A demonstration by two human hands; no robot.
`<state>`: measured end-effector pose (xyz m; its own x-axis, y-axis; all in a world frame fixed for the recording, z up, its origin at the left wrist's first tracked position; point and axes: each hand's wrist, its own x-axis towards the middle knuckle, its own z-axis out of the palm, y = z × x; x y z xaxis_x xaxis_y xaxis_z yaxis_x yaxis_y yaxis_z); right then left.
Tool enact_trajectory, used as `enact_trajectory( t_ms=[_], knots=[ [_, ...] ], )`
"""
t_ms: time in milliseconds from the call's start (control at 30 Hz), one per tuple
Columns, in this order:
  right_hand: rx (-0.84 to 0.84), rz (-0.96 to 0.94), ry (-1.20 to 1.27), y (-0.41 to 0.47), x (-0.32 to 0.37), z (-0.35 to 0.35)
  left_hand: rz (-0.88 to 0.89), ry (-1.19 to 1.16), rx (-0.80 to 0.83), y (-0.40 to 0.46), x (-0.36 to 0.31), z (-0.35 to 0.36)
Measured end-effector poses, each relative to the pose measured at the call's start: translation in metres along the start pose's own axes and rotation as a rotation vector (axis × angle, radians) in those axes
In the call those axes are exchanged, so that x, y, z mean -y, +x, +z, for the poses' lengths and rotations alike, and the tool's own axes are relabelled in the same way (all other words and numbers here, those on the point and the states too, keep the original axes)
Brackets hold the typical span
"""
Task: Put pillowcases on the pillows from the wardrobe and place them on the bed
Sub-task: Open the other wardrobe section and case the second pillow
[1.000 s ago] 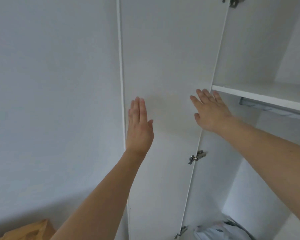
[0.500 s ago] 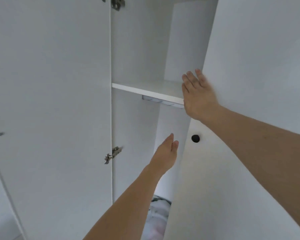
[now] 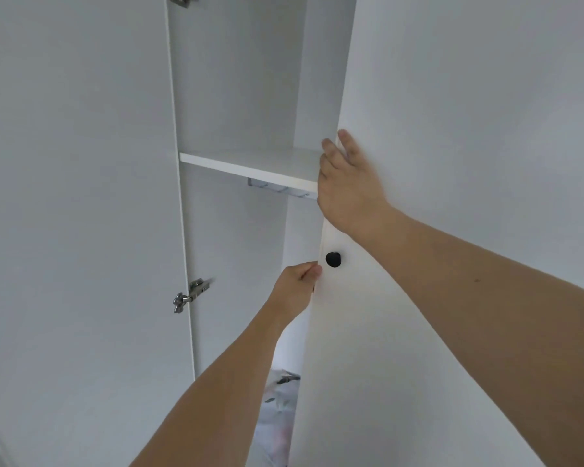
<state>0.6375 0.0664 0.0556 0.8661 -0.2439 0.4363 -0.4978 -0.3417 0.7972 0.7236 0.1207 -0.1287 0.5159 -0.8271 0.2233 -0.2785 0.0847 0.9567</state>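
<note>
Patterned bedding [image 3: 279,399], likely a pillow, lies low inside the wardrobe, below the left hand [image 3: 297,286] and partly hidden by that forearm and the right door [image 3: 452,129]. The left hand is curled around the door's inner edge, fingers tucked behind it and thumb on the front, just left of the black knob [image 3: 333,259]. Above it, the right hand [image 3: 348,190] clasps the same edge, thumb on the outer face and fingers wrapped over the rim. Level with the right hand, to its left, a white shelf [image 3: 250,165] spans the interior. Left of the left hand, a metal hinge [image 3: 189,294] joins the open left door [image 3: 75,197].
</note>
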Motion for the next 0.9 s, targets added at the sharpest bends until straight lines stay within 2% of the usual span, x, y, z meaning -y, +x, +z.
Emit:
enact_trajectory(
  t_ms=[167, 400, 533, 733, 900],
  knots=[
    [-0.032, 0.051, 0.012, 0.005, 0.005, 0.006, 0.031, -0.036, 0.107, 0.01, 0.005, -0.01],
    [0.021, 0.234, -0.068, 0.009, 0.027, 0.002, 0.212, -0.027, 0.273, 0.028, 0.026, -0.02],
    [0.074, 0.27, -0.087, 0.003, 0.032, -0.018, 0.308, 0.016, 0.369, 0.034, 0.02, -0.036],
    [-0.101, 0.303, -0.092, -0.022, 0.048, -0.057, 0.382, 0.06, 0.486, 0.004, 0.019, -0.059],
    [-0.169, 0.306, -0.138, -0.065, 0.055, -0.093, 0.4, -0.018, 0.579, -0.052, 0.005, -0.073]
  ],
)
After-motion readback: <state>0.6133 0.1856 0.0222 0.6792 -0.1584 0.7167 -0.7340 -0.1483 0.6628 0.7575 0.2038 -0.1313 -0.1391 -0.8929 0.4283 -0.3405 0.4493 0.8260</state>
